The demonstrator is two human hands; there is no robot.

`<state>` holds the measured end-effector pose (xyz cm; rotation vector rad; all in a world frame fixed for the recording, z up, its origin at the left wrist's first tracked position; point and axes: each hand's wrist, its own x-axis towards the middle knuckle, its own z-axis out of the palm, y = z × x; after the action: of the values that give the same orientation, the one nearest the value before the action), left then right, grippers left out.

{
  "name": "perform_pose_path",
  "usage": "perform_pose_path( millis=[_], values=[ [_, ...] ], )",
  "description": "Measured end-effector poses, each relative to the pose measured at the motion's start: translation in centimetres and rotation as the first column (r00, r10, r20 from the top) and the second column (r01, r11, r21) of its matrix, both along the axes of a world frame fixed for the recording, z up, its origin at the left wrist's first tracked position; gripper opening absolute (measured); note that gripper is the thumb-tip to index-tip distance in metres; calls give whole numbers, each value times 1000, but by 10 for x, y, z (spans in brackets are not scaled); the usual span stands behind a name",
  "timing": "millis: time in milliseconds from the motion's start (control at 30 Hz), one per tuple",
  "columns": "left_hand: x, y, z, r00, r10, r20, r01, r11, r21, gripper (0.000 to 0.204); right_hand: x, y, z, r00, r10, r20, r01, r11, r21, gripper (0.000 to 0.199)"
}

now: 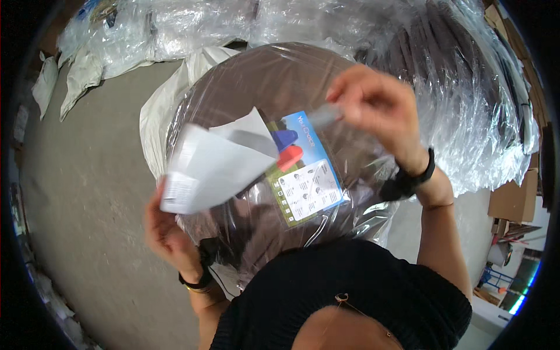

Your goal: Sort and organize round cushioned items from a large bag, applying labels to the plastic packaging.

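A large round brown item (pixel 251 81), wrapped in clear plastic, stands right in front of me. Through or on its wrap shows a colourful printed card (pixel 312 140) with blue and red shapes and a white panel. My left hand (pixel 169 236) grips a bent white paper sheet (pixel 227 163) by its lower left corner. That sheet hangs over the left part of the wrapped item and has small print near the held end. Above the card's upper right, my right hand (pixel 379 108) is blurred, its fingers pinching a small pale translucent piece (pixel 325 115), perhaps a label.
Behind the item lie plastic-wrapped bundles (pixel 198 26), with a dark stack in clear film (pixel 437 64) at the right. Grey concrete floor (pixel 105 192) spreads to the left. A cardboard box (pixel 513 195) sits at the far right. White plastic sheeting (pixel 154 116) borders the item's left side.
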<state>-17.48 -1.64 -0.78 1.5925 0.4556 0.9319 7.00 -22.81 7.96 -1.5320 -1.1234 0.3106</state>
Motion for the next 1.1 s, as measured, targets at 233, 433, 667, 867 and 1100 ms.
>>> perform_pose_path(
  millis=[233,433,667,867,1100],
  values=[
    [8,66,25,943,118,310,-32,963,-267,71,63,70,-61,912,-3,-410,-205,862,-463,16],
    [20,89,29,912,-151,382,283,906,-316,55,54,119,-97,889,46,-456,-304,805,-510,20],
    [34,66,23,938,-121,324,229,919,-320,55,66,107,-100,838,301,456,205,600,-773,58],
    [51,8,35,936,-343,73,349,931,-104,84,59,57,-71,996,91,0,-86,941,-328,74],
    [64,-46,67,705,-709,34,698,684,-215,115,36,11,-33,973,224,-55,-230,958,-169,20]
  ],
)
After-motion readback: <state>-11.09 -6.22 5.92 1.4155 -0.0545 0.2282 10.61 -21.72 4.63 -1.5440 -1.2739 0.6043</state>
